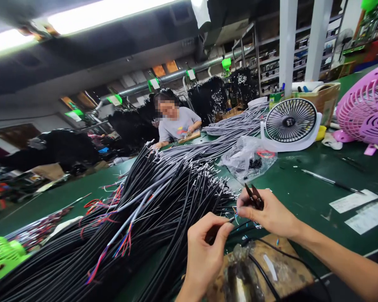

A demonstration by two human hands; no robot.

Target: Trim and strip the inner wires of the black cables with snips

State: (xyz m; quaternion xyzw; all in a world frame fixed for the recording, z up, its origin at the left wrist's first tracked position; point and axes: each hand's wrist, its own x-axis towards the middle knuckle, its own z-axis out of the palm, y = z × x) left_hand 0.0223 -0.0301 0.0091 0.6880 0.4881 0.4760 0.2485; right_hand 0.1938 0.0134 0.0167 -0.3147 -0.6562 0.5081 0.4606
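Observation:
My left hand is closed, pinching the end of a black cable between thumb and forefinger. Thin coloured wires fan out from that end toward my right hand. Small dark snips sit in my right hand, blades pointing up and away from the wires. The right fingertips are close to the wires; whether they touch them I cannot tell. Under both hands lies a worn brown board with a tape-wrapped lump on it. A black cable crosses the board.
A big bundle of black cables fills the left, with grey cables behind. A clear plastic bag, white fan, pink fan, pen and paper slips lie rightward. A co-worker sits across the green table.

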